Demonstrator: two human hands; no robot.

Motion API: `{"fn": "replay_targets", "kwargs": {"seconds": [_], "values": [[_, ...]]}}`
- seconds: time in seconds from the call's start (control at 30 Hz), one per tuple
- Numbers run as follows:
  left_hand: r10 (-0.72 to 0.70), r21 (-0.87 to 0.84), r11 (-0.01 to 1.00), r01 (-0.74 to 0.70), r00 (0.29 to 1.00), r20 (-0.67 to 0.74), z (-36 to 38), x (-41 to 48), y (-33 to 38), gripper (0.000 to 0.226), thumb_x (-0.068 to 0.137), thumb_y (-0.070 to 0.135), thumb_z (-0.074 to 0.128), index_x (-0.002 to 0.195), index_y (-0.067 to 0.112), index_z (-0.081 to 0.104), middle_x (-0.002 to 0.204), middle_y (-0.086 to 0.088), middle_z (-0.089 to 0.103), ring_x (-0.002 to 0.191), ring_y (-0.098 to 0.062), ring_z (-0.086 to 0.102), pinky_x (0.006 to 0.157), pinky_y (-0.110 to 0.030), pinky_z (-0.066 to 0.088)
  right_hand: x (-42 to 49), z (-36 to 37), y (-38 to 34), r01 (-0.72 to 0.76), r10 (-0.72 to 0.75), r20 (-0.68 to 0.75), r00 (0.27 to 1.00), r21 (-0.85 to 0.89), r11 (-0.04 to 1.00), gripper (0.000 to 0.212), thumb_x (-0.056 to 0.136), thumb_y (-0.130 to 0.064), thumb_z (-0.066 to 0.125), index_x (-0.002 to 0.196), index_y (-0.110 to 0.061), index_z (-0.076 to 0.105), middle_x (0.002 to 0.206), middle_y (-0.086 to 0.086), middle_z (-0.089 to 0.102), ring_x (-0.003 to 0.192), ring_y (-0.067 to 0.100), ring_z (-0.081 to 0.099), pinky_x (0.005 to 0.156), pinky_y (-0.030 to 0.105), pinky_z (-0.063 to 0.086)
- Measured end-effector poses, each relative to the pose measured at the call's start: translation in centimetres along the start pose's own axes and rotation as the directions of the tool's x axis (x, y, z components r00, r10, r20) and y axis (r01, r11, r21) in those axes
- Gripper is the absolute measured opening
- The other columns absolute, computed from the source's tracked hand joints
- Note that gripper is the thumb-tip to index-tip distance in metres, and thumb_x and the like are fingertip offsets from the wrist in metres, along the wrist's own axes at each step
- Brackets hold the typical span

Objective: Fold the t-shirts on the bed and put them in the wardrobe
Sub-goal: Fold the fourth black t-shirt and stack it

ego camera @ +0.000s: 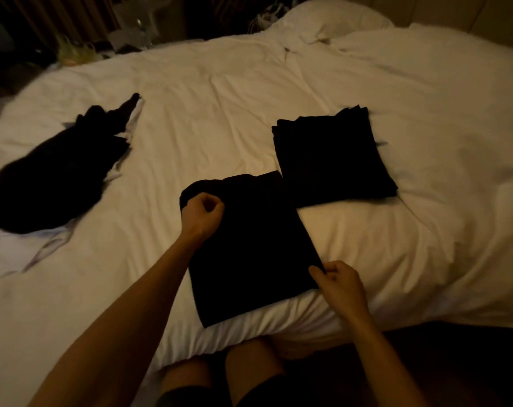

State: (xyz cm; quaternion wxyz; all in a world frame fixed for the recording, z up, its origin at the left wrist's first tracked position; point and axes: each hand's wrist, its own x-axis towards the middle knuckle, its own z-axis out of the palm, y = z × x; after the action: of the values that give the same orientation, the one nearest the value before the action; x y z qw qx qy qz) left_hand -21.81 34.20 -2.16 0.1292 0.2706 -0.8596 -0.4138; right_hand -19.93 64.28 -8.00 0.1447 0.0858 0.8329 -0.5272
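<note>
A black t-shirt (249, 245) lies partly folded as a long rectangle on the white bed (220, 118), close to the near edge. My left hand (201, 214) grips its far left corner with curled fingers. My right hand (337, 284) pinches the near right edge of the same shirt. Just beyond it to the right sits a neat stack of folded black t-shirts (331, 157). On the left side of the bed lies a loose heap of unfolded black t-shirts (58, 174) over some white cloth.
A white pillow (331, 19) lies at the far end of the rumpled duvet. Dim clutter (73, 51) stands beyond the bed's far left side. My knees (220, 377) are against the near edge of the bed. No wardrobe is in view.
</note>
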Motion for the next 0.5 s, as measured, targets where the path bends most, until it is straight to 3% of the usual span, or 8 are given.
{"fn": "replay_targets", "kwargs": {"seconds": [0.1,0.17,0.23,0.33,0.4,0.5], "values": [[-0.028,0.12,0.992,0.041,0.994,-0.109,-1.8,-3.5,-3.0,0.024,0.086,0.032,0.068,0.101,0.015,0.06,0.086,0.008,0.061,0.082,-0.015,0.061,0.074,-0.03,0.044,0.3,-0.5,-1.0,-0.022,0.018,0.109,0.994,0.036,0.999,0.02,0.088,-0.021,0.071,0.075,-0.007,0.066,0.071,0.003,0.066,0.069,0.018,0.061,0.061,0.026,0.048],[-0.132,0.167,0.975,0.146,0.987,-0.093,-2.7,-5.6,-4.7,0.043,0.084,0.047,0.07,0.106,0.013,0.055,0.093,-0.001,0.062,0.086,-0.022,0.063,0.073,-0.034,0.049,0.1,-0.8,-1.9,-0.073,0.06,0.179,0.982,0.063,0.995,0.018,0.092,-0.017,0.065,0.081,-0.003,0.069,0.07,0.006,0.061,0.063,0.015,0.053,0.047,0.019,0.037],[-0.248,0.248,0.94,0.232,0.968,0.036,-3.4,-7.3,-5.6,0.053,0.083,0.058,0.069,0.105,0.011,0.055,0.094,-0.003,0.061,0.087,-0.024,0.061,0.076,-0.035,0.051,0.0,-1.0,-2.4,-0.161,0.133,0.249,0.959,0.096,0.982,0.022,0.094,-0.02,0.063,0.098,-0.001,0.07,0.083,0.008,0.064,0.072,0.018,0.053,0.054,0.021,0.034],[-0.362,0.245,0.917,0.315,0.915,0.178,-4.0,-8.9,-5.6,0.068,0.079,0.068,0.068,0.102,0.003,0.064,0.096,-0.011,0.068,0.087,-0.027,0.067,0.072,-0.036,0.053,-0.3,-0.8,-2.6,-0.25,0.186,0.326,0.927,0.165,0.954,0.019,0.094,-0.024,0.062,0.106,-0.013,0.071,0.105,0.006,0.071,0.097,0.024,0.062,0.072,0.032,0.039],[-0.401,0.186,0.913,0.362,0.88,0.256,-3.9,-10.2,-5.9,0.068,0.08,0.061,0.072,0.105,-0.002,0.065,0.098,-0.015,0.07,0.082,-0.028,0.069,0.07,-0.036,0.057,-1.0,-1.0,-2.9,-0.278,0.193,0.353,0.915,0.208,0.938,0.016,0.096,-0.023,0.06,0.107,-0.016,0.07,0.107,0.004,0.071,0.1,0.02,0.062,0.073,0.031,0.044],[-0.411,0.136,0.912,0.388,0.847,0.338,-3.5,-12.3,-6.5,0.05,0.086,0.036,0.075,0.118,-0.001,0.063,0.106,-0.013,0.068,0.085,-0.022,0.067,0.071,-0.031,0.056,-2.3,-1.4,-3.2,-0.313,0.187,0.396,0.899,0.28,0.908,0.014,0.099,-0.017,0.057,0.107,-0.014,0.068,0.105,0.004,0.07,0.096,0.018,0.064,0.069,0.029,0.049]]}}
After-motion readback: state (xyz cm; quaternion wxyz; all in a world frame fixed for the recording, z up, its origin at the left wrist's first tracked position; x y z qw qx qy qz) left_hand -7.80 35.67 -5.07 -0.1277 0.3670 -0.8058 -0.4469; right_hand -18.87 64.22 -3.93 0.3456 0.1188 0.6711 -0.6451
